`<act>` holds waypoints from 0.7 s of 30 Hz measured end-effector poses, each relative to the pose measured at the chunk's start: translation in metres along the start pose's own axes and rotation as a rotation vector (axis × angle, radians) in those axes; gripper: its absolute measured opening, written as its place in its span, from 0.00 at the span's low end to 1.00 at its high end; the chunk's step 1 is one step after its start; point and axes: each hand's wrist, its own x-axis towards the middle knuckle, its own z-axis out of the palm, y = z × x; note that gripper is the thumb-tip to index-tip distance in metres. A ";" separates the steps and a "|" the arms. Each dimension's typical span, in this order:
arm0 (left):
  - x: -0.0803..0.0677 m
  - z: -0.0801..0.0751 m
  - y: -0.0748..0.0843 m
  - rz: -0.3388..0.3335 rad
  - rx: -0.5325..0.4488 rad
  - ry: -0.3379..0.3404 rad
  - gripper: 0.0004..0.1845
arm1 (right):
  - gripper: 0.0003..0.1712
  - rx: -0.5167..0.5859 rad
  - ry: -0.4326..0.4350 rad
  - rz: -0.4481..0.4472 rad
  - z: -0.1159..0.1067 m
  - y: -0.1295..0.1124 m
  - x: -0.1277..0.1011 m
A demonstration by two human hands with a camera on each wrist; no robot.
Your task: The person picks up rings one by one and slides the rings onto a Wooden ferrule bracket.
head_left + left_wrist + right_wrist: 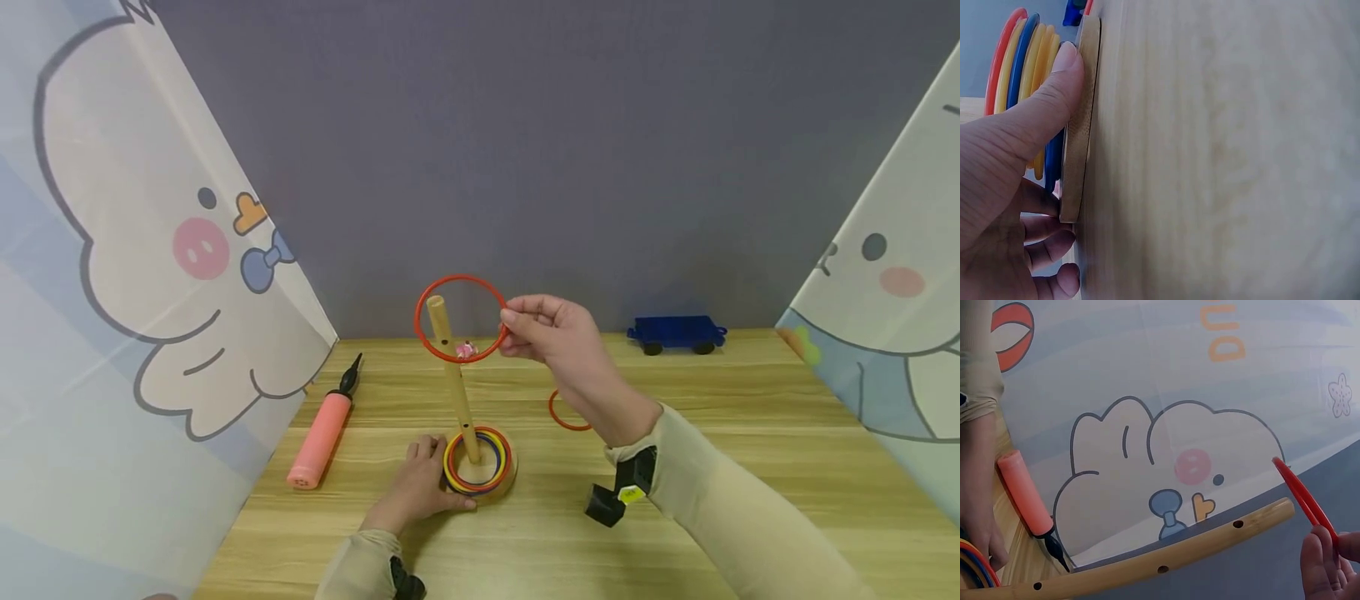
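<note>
Ring-toss set, on a wooden table (675, 517).

- Red ring (461, 318): held in the air at the top of the peg, its plane nearly facing the head camera, so its axis runs roughly toward the viewer. The peg tip shows inside the circle in that view; whether the ring is around the peg or in front of it cannot be told.
- Right hand (558, 337): fingertips and thumb pinch the ring's right-hand edge.
- Wooden peg (453, 375): long axis close to upright, tip leaning slightly left, small holes along its length.
- Round wooden base (504, 485): carries stacked rings (480, 460) in red, yellow and blue around the peg foot.
- Left hand (418, 492): thumb and curled fingers grip the base edge.
- Second red ring (564, 414): flat on the table, behind the right wrist.
- Pink hand pump (324, 427): lies left of the base, black nozzle pointing away.
- Blue toy wagon (677, 332): at the far table edge.
</note>
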 end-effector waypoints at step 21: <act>-0.001 0.000 0.001 0.002 -0.008 0.008 0.64 | 0.12 -0.021 0.100 0.203 -0.011 0.056 0.000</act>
